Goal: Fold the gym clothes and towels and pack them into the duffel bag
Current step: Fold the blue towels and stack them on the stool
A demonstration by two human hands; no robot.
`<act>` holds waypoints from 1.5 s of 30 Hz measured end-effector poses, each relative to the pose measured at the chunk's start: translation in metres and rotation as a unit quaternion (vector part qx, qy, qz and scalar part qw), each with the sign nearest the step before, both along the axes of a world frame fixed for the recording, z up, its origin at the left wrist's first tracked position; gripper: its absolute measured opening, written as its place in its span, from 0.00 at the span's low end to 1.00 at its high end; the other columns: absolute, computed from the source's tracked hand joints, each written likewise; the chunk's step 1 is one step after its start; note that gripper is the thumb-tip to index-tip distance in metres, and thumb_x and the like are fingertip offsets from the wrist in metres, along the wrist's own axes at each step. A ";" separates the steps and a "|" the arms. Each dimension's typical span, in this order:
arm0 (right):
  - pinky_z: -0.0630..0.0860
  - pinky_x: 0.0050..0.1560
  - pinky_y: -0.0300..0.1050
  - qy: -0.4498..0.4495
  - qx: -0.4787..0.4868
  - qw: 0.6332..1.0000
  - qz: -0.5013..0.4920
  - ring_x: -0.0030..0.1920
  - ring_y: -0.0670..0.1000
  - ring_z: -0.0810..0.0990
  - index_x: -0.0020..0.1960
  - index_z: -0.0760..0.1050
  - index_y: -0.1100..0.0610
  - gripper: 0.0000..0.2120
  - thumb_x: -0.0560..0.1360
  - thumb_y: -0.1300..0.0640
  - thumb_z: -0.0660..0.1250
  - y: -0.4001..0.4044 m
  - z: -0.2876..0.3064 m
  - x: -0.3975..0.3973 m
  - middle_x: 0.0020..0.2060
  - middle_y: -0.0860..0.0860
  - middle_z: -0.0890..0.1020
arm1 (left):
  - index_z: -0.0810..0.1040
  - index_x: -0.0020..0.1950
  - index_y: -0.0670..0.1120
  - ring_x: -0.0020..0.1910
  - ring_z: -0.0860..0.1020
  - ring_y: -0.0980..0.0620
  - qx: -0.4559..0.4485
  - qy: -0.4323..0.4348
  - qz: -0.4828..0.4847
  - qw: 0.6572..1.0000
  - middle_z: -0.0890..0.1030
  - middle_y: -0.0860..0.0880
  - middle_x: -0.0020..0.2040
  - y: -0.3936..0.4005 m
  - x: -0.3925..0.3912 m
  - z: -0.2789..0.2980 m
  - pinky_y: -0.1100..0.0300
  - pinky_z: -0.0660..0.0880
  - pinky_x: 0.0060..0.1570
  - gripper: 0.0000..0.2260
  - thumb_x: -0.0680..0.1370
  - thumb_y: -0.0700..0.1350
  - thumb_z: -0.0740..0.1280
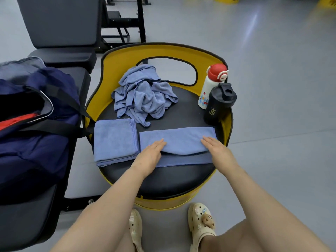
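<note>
The long blue half-folded towel [177, 142] lies at the front of the round black seat [163, 177]. The left hand [151, 155] and right hand [218, 150] press it flat with straight fingers, holding nothing. Its top flap sits crooked, so the next fold may go lumpy. The seat has a yellow metal back [127, 57]. Grey gym floor [272, 60] lies all around.

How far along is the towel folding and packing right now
Done: one folded blue towel lies on the seat. In hand: left hand and right hand press flat a half-folded towel. Left: the crumpled towel pile, then packing everything into the open duffel bag.
</note>
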State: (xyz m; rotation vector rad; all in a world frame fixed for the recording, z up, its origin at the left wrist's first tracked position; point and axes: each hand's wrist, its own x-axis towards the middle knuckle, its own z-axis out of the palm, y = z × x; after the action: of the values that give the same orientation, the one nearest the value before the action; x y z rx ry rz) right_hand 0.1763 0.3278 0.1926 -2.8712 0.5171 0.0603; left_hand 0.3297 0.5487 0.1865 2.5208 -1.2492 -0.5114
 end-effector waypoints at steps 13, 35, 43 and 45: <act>0.57 0.72 0.40 0.087 0.035 0.995 0.027 0.77 0.45 0.51 0.77 0.57 0.49 0.24 0.82 0.57 0.54 0.004 -0.017 -0.017 0.77 0.44 0.55 | 0.43 0.78 0.51 0.77 0.43 0.54 0.099 -0.038 -0.087 0.991 0.41 0.53 0.78 0.017 -0.002 -0.013 0.59 0.49 0.74 0.40 0.74 0.24 0.54; 0.60 0.72 0.45 0.053 0.117 0.991 -0.026 0.76 0.45 0.56 0.71 0.70 0.47 0.19 0.82 0.47 0.53 0.011 -0.014 -0.013 0.74 0.43 0.63 | 0.68 0.73 0.53 0.75 0.56 0.57 0.016 -0.002 -0.043 0.999 0.61 0.56 0.76 0.016 -0.011 -0.010 0.58 0.58 0.73 0.19 0.82 0.52 0.54; 0.41 0.75 0.46 0.035 0.028 0.999 0.030 0.78 0.49 0.45 0.78 0.53 0.52 0.23 0.84 0.50 0.47 0.042 -0.031 0.028 0.78 0.48 0.50 | 0.45 0.78 0.47 0.77 0.42 0.53 0.057 -0.062 -0.018 0.996 0.43 0.51 0.79 -0.024 -0.025 -0.019 0.56 0.42 0.75 0.23 0.84 0.46 0.46; 0.38 0.75 0.48 0.025 0.025 0.999 0.019 0.78 0.49 0.43 0.78 0.50 0.50 0.24 0.84 0.49 0.47 0.049 -0.034 0.040 0.78 0.47 0.48 | 0.42 0.78 0.47 0.77 0.40 0.53 0.065 -0.077 0.000 0.995 0.41 0.51 0.79 -0.034 -0.028 -0.024 0.55 0.41 0.75 0.23 0.84 0.48 0.46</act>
State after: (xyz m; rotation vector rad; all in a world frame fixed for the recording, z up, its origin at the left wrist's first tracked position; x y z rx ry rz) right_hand 0.2164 0.3766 0.1585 -2.8377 0.4636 0.1483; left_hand 0.3019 0.5151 0.1622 2.7136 -1.3075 -0.4180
